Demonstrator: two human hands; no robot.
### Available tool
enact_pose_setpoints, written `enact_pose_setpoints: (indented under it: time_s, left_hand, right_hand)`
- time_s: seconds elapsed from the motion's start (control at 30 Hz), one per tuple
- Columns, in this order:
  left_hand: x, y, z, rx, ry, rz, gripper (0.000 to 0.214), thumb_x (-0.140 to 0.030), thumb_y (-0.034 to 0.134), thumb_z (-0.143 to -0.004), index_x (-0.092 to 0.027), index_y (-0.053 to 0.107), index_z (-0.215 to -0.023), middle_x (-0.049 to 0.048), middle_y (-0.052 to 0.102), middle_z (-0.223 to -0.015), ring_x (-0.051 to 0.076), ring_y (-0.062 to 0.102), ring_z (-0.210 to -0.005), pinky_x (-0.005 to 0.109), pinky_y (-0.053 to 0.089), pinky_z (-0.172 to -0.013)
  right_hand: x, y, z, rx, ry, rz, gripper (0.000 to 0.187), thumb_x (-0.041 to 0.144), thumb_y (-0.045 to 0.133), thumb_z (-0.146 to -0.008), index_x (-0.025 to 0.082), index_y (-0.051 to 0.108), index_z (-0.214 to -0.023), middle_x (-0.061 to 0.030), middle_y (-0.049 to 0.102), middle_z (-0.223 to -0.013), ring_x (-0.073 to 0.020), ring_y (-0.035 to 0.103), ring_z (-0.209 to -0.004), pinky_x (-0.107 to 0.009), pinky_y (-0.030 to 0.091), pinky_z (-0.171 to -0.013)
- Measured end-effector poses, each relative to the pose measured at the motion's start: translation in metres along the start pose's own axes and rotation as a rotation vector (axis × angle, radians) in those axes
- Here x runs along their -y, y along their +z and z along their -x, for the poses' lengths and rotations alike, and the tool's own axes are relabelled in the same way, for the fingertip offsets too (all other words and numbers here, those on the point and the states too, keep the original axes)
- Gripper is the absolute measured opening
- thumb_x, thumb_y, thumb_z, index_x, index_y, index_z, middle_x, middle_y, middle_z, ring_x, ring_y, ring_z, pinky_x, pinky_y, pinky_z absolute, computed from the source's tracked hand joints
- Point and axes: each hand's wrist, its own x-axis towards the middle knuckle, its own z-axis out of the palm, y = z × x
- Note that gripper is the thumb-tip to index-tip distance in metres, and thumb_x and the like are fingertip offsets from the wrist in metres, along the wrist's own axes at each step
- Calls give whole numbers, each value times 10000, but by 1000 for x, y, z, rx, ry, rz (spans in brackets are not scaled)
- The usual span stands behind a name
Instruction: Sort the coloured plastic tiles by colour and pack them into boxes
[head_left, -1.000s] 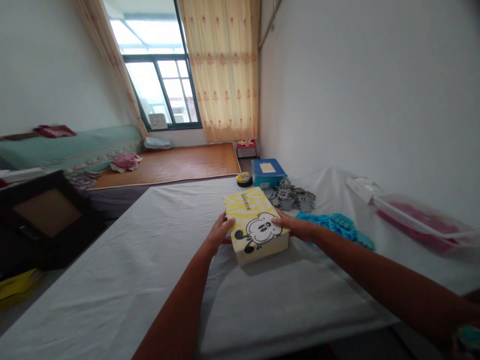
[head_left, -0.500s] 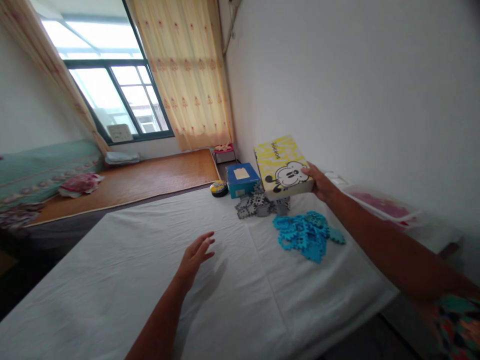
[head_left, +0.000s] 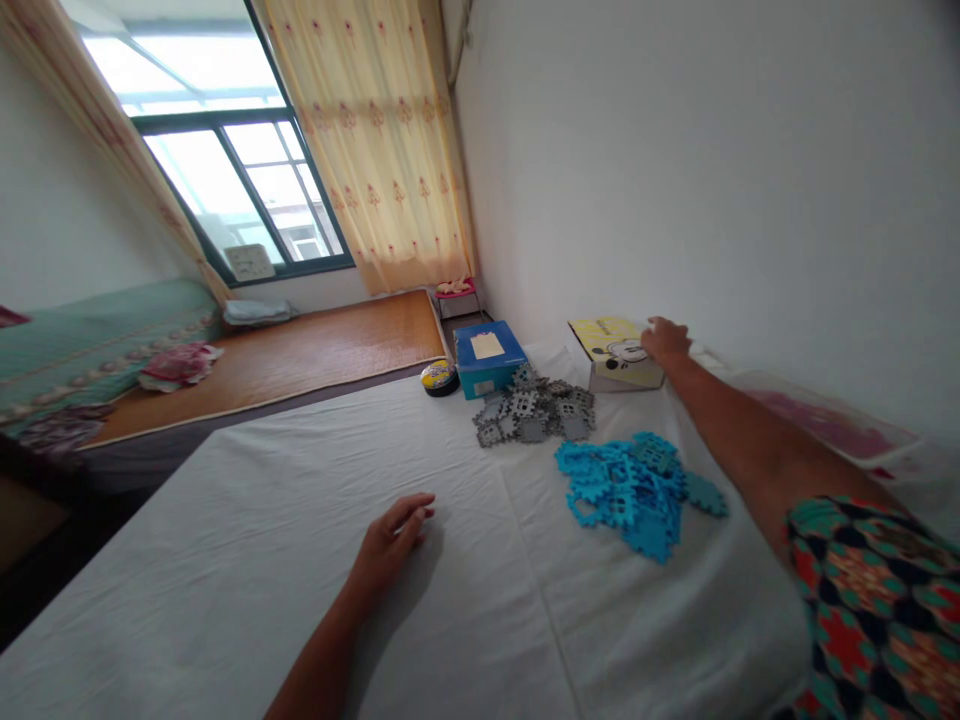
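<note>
My right hand [head_left: 664,341] reaches far across the white sheet [head_left: 300,560] and rests on the right end of a yellow box with a cartoon mouse [head_left: 615,352], which now lies by the wall; the fingers curl over its edge. My left hand [head_left: 394,535] lies on the sheet near the middle, fingers loosely together and holding nothing. A heap of blue foam puzzle pieces [head_left: 634,485] sits between the hands, with a heap of grey ones [head_left: 534,415] behind it.
A blue box [head_left: 489,357] and a small round yellow tin [head_left: 439,377] stand at the sheet's far edge. A clear plastic tub with pink contents [head_left: 832,425] lies along the wall at right. Beyond are a wooden platform, a window and curtains.
My right hand carried the yellow box from the middle of the sheet up and over to the wall side and set it down. My left hand let go and dropped to the sheet.
</note>
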Motion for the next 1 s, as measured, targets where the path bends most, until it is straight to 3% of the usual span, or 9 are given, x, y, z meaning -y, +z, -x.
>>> enact_pose_setpoints:
  time_s: [0.07, 0.13, 0.23, 0.33, 0.4, 0.5, 0.63, 0.87, 1.0]
  left_hand:
    - [0, 2, 0, -10, 9, -20, 472, -566, 565, -806, -197, 680, -1077, 100, 681, -1084, 240, 651, -994, 288, 563, -680]
    - [-1, 4, 0, -18, 28, -42, 452, -556, 553, -810, -198, 692, -1049, 97, 685, -1060, 231, 658, -952, 283, 554, -661]
    - [-3, 6, 2, -23, 64, -65, 403, -519, 549, -821, -206, 706, -1020, 92, 686, -1053, 219, 662, -913, 278, 538, -657]
    - [-3, 6, 5, -23, 104, -50, 365, -482, 551, -835, -201, 713, -1003, 94, 686, -1052, 211, 664, -896, 288, 529, -695]
    - [-3, 7, 6, -27, 123, -30, 347, -462, 553, -840, -198, 715, -997, 95, 687, -1049, 207, 664, -885, 300, 527, -734]
    - [-2, 7, 8, -37, 148, -22, 317, -423, 548, -846, -195, 715, -991, 95, 689, -1038, 200, 665, -872, 311, 523, -772]
    - [-2, 7, 9, -27, 183, -65, 286, -370, 523, -863, -197, 717, -982, 98, 690, -1051, 202, 661, -896, 320, 514, -815]
    - [0, 7, 9, -22, 207, -75, 270, -330, 510, -871, -201, 711, -996, 93, 684, -1068, 206, 642, -971, 310, 510, -833]
    - [4, 8, 8, -29, 202, -56, 274, -343, 510, -871, -201, 708, -998, 94, 682, -1060, 204, 642, -951, 299, 524, -774]
  right_hand:
    - [21, 11, 2, -35, -33, 38, 444, 211, 431, -859, 100, 552, -1271, -232, 534, -1298, -337, 401, -1191, -492, 361, -913]
    - [54, 26, 11, 2, -199, 56, 437, 237, 440, -865, 133, 545, -1277, -173, 558, -1294, -318, 405, -1213, -459, 357, -959]
    - [115, 49, 36, 164, -568, 75, 447, 297, 440, -891, 113, 532, -1288, -157, 567, -1303, -295, 451, -1204, -428, 333, -1021]
    - [164, 71, 58, 325, -766, 121, 546, 394, 485, -894, 120, 472, -1365, -162, 508, -1385, -308, 428, -1251, -431, 314, -1049]
    - [184, 85, 66, 412, -757, 215, 687, 473, 574, -839, 157, 410, -1427, -167, 430, -1455, -348, 412, -1270, -467, 336, -1034]
    - [196, 106, 62, 581, -592, 311, 885, 492, 694, -735, 212, 322, -1488, -184, 277, -1540, -365, 469, -1244, -463, 399, -993]
    - [199, 122, 47, 733, -572, 269, 743, 365, 711, -734, 216, 465, -1418, -160, 417, -1470, -305, 503, -1251, -379, 411, -1013]
    - [209, 111, 32, 706, -591, 193, 415, 299, 534, -860, 253, 629, -1262, -53, 679, -1185, -212, 631, -1056, -325, 481, -927]
    - [218, 94, 28, 539, -487, 208, 430, 283, 375, -947, 201, 577, -1317, -123, 662, -1202, -267, 613, -1095, -393, 464, -940]
